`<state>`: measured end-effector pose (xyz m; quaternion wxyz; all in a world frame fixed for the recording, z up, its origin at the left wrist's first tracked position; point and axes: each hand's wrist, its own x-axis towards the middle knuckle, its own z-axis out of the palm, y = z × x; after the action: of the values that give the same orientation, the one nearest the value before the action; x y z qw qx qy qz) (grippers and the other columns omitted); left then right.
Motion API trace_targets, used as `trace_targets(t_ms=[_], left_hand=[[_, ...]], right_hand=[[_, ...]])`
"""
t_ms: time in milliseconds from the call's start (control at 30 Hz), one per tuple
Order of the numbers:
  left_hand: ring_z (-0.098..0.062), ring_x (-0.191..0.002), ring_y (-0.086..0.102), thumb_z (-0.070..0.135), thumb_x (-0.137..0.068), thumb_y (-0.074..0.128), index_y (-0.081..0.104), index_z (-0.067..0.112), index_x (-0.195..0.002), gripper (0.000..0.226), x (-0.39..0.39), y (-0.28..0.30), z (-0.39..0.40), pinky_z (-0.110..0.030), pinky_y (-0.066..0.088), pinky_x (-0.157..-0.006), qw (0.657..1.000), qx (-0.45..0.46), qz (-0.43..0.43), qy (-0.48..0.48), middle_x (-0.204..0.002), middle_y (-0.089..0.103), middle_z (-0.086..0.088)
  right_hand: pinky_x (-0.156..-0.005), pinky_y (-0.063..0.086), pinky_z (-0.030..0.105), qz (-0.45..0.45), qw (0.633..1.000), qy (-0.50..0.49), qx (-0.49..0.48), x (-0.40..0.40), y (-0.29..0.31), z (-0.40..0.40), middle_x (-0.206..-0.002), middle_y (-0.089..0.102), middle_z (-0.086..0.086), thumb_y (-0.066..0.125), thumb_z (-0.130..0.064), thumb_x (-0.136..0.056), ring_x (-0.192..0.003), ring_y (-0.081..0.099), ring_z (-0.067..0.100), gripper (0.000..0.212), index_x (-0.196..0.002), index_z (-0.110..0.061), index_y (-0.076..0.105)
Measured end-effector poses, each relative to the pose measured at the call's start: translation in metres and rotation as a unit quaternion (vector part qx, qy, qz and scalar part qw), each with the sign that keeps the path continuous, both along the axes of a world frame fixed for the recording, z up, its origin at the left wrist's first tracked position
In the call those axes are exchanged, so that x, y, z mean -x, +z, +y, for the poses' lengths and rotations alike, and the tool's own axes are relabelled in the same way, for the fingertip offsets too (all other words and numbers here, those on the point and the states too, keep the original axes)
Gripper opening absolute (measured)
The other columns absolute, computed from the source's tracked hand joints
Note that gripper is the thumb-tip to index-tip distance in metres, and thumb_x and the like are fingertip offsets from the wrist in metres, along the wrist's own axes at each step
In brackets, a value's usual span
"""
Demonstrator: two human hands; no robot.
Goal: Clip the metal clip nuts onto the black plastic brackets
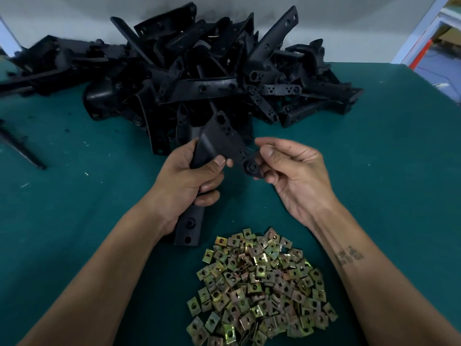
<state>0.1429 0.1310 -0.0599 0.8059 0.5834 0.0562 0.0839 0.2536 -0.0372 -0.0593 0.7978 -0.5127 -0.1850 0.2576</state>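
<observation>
Both hands grip one black bracket (219, 148), left hand (189, 176) midway, right hand (289, 171) pinching its end.

A teal-green counter (374, 171) is seen filling most of the view; small pale flecks (86, 174) and dark crumbs (67, 129) are scattered over its left part; a pale grey wall (74, 16) is seen behind it; at the upper right, a light blue frame (421, 28) and a red-orange post (422, 54) are visible beyond the counter's edge.
</observation>
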Motion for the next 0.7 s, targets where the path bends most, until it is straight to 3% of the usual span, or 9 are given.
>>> trace_targets(t_ms=[167, 367, 467, 533, 700], left_hand=[[-0.011, -0.053, 0.025, 0.0, -0.103, 0.047, 0.052, 0.007, -0.104, 0.009, 0.0004, -0.0002, -0.0003, -0.019, 0.027, -0.04, 1.0, -0.018, 0.0, 0.002, -0.09, 0.058, -0.004], [-0.009, -0.05, 0.03, 0.008, -0.099, 0.059, 0.056, 0.009, -0.103, 0.006, -0.0007, -0.0049, 0.003, -0.019, 0.029, -0.04, 0.999, -0.053, -0.012, 0.001, -0.085, 0.059, -0.006], [-0.009, -0.048, 0.03, 0.016, -0.093, 0.065, 0.059, 0.018, -0.09, 0.007, -0.0025, -0.0056, 0.0029, -0.018, 0.028, -0.04, 0.999, -0.041, 0.006, 0.017, -0.066, 0.044, 0.0], [-0.01, -0.049, 0.027, 0.02, -0.094, 0.066, 0.056, 0.021, -0.084, 0.014, -0.0033, -0.0053, 0.0021, -0.018, 0.027, -0.04, 0.999, -0.035, 0.014, 0.029, -0.066, 0.031, -0.002], [-0.011, -0.051, 0.026, 0.03, -0.094, 0.069, 0.053, 0.02, -0.082, 0.023, -0.0023, -0.0034, 0.0013, -0.018, 0.027, -0.039, 0.999, -0.029, 0.022, 0.04, -0.075, 0.021, -0.013]], right_hand=[[-0.06, 0.052, 0.016, 0.02, 1.0, 0.015, -0.014, -0.0002, -0.0015, 0.0009, -0.079, 0.07, 0.008, 0.059, -0.004, -0.093, -0.072, 0.066, 0.011, 0.021, -0.109, 0.0, 0.073], [-0.064, 0.055, 0.018, 0.038, 0.999, 0.017, -0.024, 0.0023, 0.002, 0.0028, -0.089, 0.076, 0.012, 0.063, -0.007, -0.09, -0.077, 0.071, 0.014, 0.019, -0.104, -0.002, 0.075], [-0.063, 0.056, 0.018, 0.048, 0.998, 0.012, -0.025, 0.0038, 0.0016, 0.0056, -0.091, 0.077, 0.014, 0.068, -0.008, -0.087, -0.078, 0.072, 0.015, 0.017, -0.1, -0.003, 0.077], [-0.064, 0.056, 0.019, 0.054, 0.998, 0.006, -0.027, 0.0036, 0.0023, 0.0061, -0.089, 0.077, 0.015, 0.069, -0.006, -0.087, -0.077, 0.073, 0.015, 0.013, -0.095, -0.004, 0.079], [-0.067, 0.058, 0.021, 0.067, 0.997, 0.0, -0.042, 0.0028, 0.0031, 0.0046, -0.085, 0.076, 0.014, 0.074, 0.0, -0.078, -0.081, 0.074, 0.019, 0.008, -0.082, -0.007, 0.076]])
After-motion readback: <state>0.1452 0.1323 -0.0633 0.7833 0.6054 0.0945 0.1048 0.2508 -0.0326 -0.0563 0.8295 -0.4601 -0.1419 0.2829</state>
